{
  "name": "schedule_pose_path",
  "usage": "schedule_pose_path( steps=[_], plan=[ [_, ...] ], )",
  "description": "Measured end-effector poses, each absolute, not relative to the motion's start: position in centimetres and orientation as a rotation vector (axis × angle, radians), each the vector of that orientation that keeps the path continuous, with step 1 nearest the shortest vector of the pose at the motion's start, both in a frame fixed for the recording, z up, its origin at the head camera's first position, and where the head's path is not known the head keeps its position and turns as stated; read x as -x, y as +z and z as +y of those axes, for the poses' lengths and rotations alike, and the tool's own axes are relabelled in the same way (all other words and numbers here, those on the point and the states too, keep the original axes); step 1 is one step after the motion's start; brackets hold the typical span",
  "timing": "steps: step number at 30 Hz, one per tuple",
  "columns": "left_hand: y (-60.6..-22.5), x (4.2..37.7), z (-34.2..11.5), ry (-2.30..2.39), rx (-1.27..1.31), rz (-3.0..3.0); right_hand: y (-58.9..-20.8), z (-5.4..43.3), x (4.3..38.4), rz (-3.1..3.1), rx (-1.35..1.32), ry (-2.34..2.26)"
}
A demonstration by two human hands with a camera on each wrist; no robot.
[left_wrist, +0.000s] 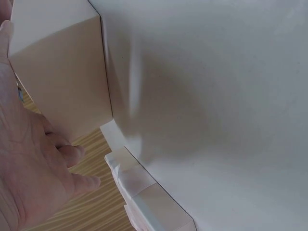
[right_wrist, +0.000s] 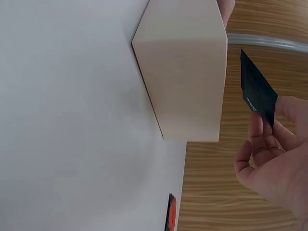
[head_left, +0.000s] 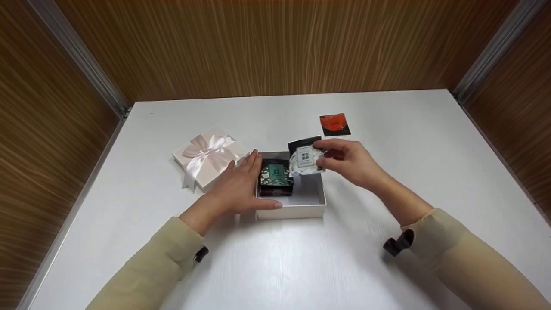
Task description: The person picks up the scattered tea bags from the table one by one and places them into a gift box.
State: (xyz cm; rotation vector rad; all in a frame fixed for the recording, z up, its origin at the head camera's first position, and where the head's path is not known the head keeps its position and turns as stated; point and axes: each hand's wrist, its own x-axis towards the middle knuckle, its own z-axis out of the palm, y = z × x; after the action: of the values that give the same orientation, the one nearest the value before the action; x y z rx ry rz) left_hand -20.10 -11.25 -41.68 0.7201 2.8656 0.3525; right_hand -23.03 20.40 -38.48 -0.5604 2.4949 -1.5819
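A white open box (head_left: 297, 212) stands on the table, its outer wall (left_wrist: 62, 77) filling the upper left of the left wrist view. My left hand (head_left: 234, 189) rests against its left side, fingers extended, with the thumb lying along the front rim. Inside, on the left, sits a stack of dark sachets with a green-labelled floral sachet (head_left: 275, 174) on top. Between thumb and fingers, my right hand (head_left: 355, 163) pinches a white sachet with a black top edge (head_left: 305, 157) over the box's back right part. Its dark back (right_wrist: 258, 89) faces the right wrist camera, above the box's rim.
A pale pink lid (head_left: 211, 157) with a satin ribbon bow lies left of the box. Behind and to the right, a red-and-black sachet (head_left: 335, 124) lies flat on the white table (head_left: 409, 129). Wood-grain panels (head_left: 275, 47) enclose the table at the back and sides.
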Motion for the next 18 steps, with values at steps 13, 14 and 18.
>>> schedule_pose_path(
  steps=[13,14,18],
  plan=[
    [-41.6,20.1,-11.1,0.319,-0.726,2.866,-40.1,16.7,24.0,2.566,0.665,-1.486],
    [-41.6,20.1,-11.1,0.315,-0.723,2.865,-40.2,16.5,24.1,2.568,0.674,-1.482],
    [-41.6,20.2,-11.2,0.325,-0.716,2.868,-40.2,15.9,24.1,2.581,0.713,-1.453]
  ],
)
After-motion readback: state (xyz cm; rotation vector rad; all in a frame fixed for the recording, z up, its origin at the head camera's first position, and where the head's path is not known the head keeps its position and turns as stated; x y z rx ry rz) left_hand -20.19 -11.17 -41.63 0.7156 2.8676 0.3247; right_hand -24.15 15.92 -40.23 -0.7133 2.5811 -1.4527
